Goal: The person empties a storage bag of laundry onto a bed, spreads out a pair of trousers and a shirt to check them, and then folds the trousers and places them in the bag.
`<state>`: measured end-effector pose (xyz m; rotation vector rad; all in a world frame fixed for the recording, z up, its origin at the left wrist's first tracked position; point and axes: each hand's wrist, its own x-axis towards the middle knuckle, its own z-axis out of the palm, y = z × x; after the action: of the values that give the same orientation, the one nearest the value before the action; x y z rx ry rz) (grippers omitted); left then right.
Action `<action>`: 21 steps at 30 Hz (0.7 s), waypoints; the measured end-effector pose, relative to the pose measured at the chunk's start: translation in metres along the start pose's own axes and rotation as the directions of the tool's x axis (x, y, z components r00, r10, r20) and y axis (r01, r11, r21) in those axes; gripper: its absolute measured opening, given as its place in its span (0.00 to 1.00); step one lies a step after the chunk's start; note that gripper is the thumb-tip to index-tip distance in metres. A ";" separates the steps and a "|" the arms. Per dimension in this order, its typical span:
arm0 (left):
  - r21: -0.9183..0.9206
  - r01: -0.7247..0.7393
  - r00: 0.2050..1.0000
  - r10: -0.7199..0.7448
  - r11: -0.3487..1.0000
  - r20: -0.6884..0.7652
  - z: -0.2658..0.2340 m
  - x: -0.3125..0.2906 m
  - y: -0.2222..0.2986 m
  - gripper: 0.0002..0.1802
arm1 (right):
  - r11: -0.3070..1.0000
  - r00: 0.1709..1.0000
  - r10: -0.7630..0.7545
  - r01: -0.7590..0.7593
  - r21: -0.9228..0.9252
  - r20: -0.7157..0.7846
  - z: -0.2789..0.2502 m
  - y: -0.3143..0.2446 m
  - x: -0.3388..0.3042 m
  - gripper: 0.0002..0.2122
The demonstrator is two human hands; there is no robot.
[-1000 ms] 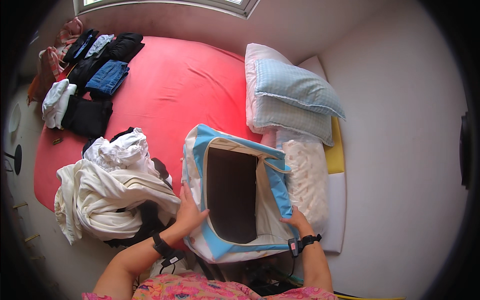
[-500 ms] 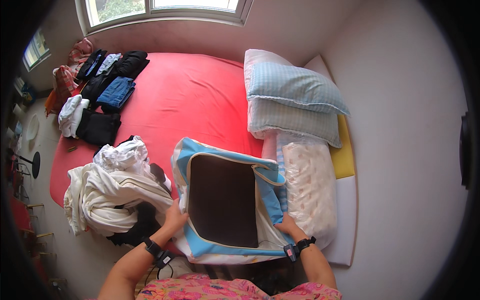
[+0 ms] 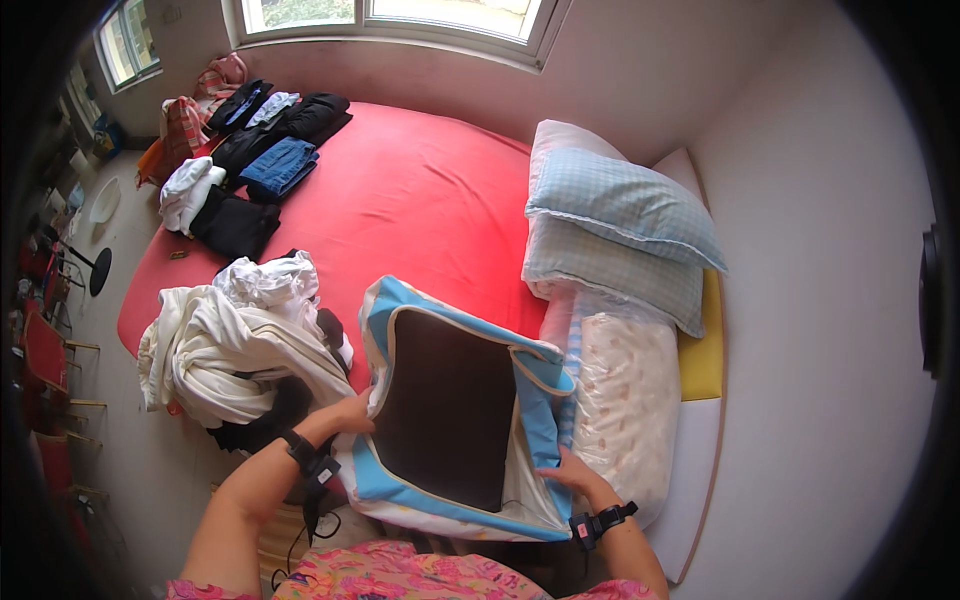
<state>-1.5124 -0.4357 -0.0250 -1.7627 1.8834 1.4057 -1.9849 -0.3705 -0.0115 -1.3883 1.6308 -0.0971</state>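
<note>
A blue-and-white fabric storage bag (image 3: 455, 508) lies at the near edge of the bed, its zippered top spread wide. Inside it shows a flat dark brown surface (image 3: 440, 405). My left hand (image 3: 352, 412) is closed on the bag's left rim, with the fingertips partly hidden by the fabric. On the other side, my right hand (image 3: 574, 474) pinches the right rim near the lower corner. A blue flap with pale piping (image 3: 545, 372) folds over at the bag's upper right. Just left of the bag, a heap of cream and white clothes (image 3: 215, 345) reaches close to my left wrist.
Pillows in pale blue checks (image 3: 625, 205) are stacked at the right, above a plastic-wrapped cream bundle (image 3: 628, 410). Folded dark clothes and jeans (image 3: 278, 168) sit at the far left of the red-sheeted bed (image 3: 420, 190). Red chairs (image 3: 48, 350) stand on the left floor.
The view has turned, so the bed and wall appear tilted and shifted. Both hands remain on the bag's rim, my left one a little farther up its side.
</note>
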 end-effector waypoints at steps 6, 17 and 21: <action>-0.503 0.004 0.975 0.108 0.864 0.194 -0.053 -0.087 0.034 0.50 | 0.954 0.965 0.030 0.049 0.295 -0.259 -0.049 -0.063 0.049 0.43; -0.893 0.432 0.901 -0.020 0.124 0.433 0.059 -0.137 0.026 0.26 | 0.924 0.911 -0.301 0.207 -0.321 -0.281 -0.068 -0.131 0.114 0.15; -0.968 0.247 0.969 -0.027 0.052 0.246 0.085 -0.120 0.012 0.22 | 0.864 0.828 -0.480 0.389 -0.320 -0.291 -0.068 -0.121 0.127 0.08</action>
<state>-1.5279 -0.2966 0.0197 -1.9442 0.2618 3.0427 -1.9309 -0.5469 0.0217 -2.0254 1.6207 -0.4583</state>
